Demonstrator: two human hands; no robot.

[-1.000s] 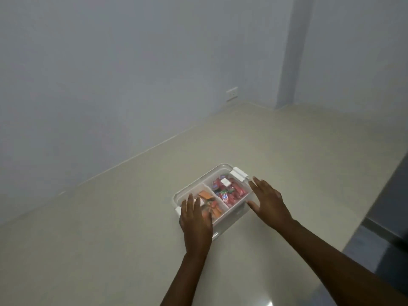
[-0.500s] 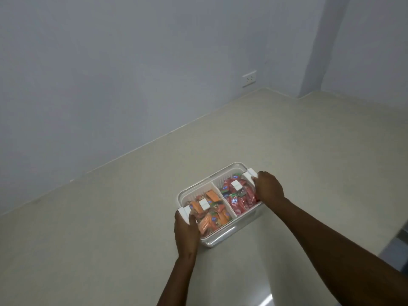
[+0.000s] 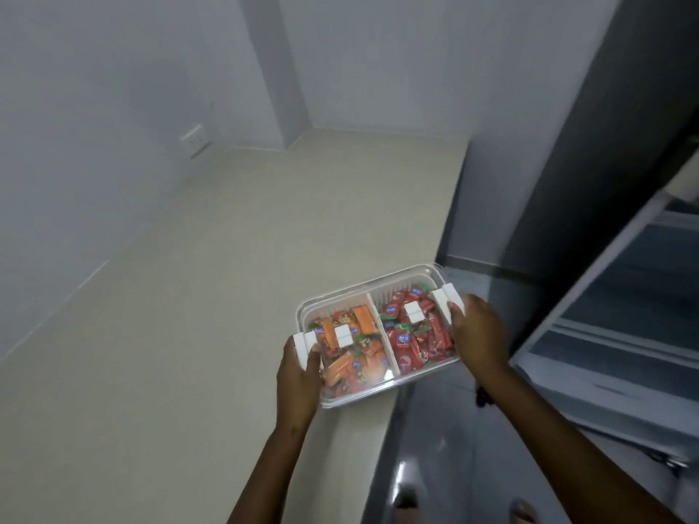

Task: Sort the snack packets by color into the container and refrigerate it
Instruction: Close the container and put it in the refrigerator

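With both hands clamped on its end latches — left hand point(image 3: 297, 376), right hand point(image 3: 477, 336) — keep the lidded container point(image 3: 378, 334) level, swinging toward the fridge point(image 3: 612, 308) right of it.

The container point(image 3: 397, 293) is clear glossy plastic, the packets point(image 3: 410, 344) shiny foil, the countertop point(image 3: 227, 277) smooth matt.

Both hands occupied: left hand point(image 3: 297, 376) and right hand point(image 3: 477, 336) clamp the ends of the lidded container point(image 3: 372, 289), held above the counter point(image 3: 212, 296) edge. Counter surface bare to the left and behind; walls bound it at the far side. To the right, the refrigerator door point(image 3: 620, 315) stands open, close beside the right hand.
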